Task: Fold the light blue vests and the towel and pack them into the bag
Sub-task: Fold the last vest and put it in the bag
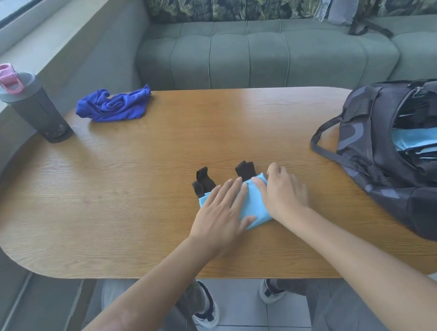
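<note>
Wooden table (131, 162), open bag (411, 163) holding blue vests, flat hands pressing folded vest (254, 202)

Left hand (220, 212) flat with fingers spread, right hand (283, 193) beside it, fingers slightly curled, both forearms extended
</note>
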Tool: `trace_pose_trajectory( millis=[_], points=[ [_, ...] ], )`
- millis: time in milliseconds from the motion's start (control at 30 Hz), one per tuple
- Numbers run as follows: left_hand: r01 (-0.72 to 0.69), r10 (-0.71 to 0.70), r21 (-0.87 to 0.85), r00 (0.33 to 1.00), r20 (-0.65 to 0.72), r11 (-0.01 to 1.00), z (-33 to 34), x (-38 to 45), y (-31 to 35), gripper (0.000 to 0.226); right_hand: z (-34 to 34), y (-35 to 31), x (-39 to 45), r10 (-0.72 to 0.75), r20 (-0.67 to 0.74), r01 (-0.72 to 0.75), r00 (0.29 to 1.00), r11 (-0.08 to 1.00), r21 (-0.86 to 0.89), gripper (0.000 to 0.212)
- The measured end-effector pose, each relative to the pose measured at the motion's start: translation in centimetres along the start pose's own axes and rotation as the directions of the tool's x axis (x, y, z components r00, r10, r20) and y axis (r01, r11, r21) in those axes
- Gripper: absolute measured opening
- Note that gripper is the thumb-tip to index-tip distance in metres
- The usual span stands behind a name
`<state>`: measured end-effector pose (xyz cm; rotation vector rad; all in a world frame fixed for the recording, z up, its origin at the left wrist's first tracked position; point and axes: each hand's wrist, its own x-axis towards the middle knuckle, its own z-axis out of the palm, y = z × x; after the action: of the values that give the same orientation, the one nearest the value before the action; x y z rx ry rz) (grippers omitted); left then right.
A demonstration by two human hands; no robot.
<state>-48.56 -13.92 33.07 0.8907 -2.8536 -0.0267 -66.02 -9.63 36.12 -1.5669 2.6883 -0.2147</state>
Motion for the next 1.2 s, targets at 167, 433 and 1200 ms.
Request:
trace_pose_trajectory(
  millis=[167, 433, 1200],
  points=[
    [0.029, -0.025, -0.034, 0.995, 0.100, 0.999, 0.1, -0.2, 0.1, 0.083, 1.1, 0.6, -0.3, 0.043, -0.031, -0.045, 0.999, 0.997, -0.062, 0.067],
    [0.026, -0.020, -0.053, 0.993, 0.113, 0.998, 0.1, -0.2, -0.1, 0.106, -1.6, 0.0, 0.3, 0.190, 0.382, -0.250, 0.905, 0.962, 0.112, 0.059],
    [0.205, -0.163, -0.508, 0.979, 0.127, 0.836, -10.6, 2.0, 2.1, 0.008, -13.7, 4.6, -3.4, -0.027, 0.184, -0.110, 0.983, 0.713, 0.692, 0.027]
  ],
)
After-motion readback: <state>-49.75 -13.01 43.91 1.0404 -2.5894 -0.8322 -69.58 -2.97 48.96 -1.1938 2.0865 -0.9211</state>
